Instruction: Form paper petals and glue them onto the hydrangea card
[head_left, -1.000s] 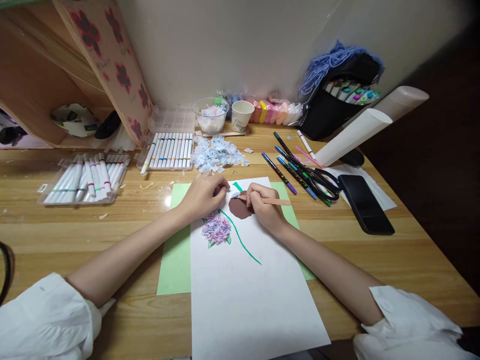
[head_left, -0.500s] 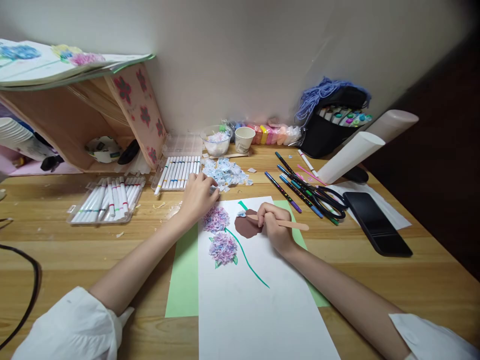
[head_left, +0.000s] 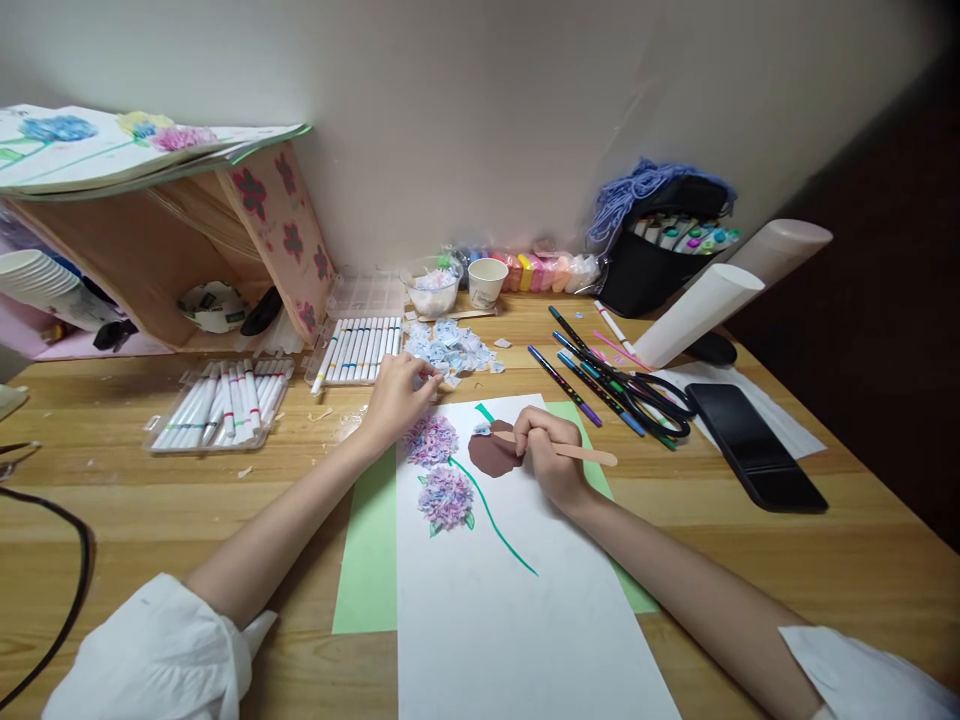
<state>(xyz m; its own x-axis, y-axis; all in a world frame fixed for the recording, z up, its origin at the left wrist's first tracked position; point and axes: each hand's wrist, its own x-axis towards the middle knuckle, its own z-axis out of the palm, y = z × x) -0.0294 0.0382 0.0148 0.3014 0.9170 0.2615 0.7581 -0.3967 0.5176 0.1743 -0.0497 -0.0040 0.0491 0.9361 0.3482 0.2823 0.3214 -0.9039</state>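
My right hand grips a flat wooden craft stick, whose tip lies on a brown clay-like patch on the white paper. A few pale blue scraps sit at the top edge of that patch, by the stick's tip. My left hand is closed in a pinch just in front of a pile of torn blue paper scraps; whatever its fingertips hold is too small to make out. Two purple-pink flower heads with a green drawn stem are on the paper.
Green paper lies under the white sheet. Marker boxes stand left; a paper cup and a bowl stand behind. Black scissors, pens, a phone and paper rolls lie right.
My left hand has drawn slightly down and away from the scrap pile, its fingers pinched together. My right hand and the craft stick have hardly moved. The view has shifted a little.
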